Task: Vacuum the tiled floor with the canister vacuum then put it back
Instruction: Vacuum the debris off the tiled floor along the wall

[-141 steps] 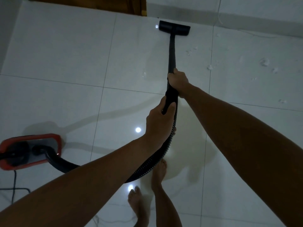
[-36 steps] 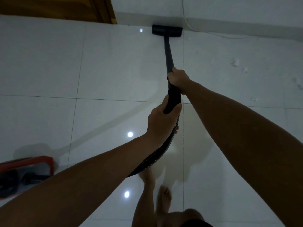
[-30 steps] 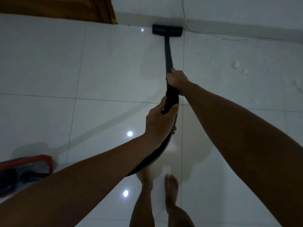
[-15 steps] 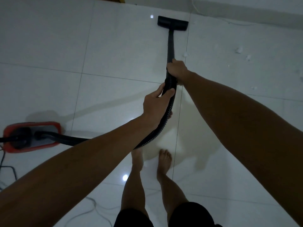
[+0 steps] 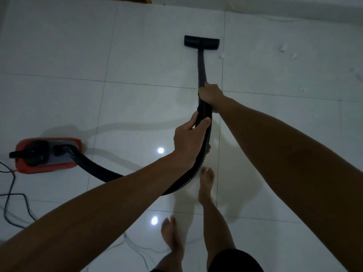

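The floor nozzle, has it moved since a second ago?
Yes. The floor nozzle was against the wall's base then; now it sits back from it, pulled toward the person.

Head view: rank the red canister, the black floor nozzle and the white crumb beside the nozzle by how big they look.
1. red canister, largest
2. floor nozzle, though it lies farther from the camera, so it may look smaller than it is
3. white crumb, clearly smallest
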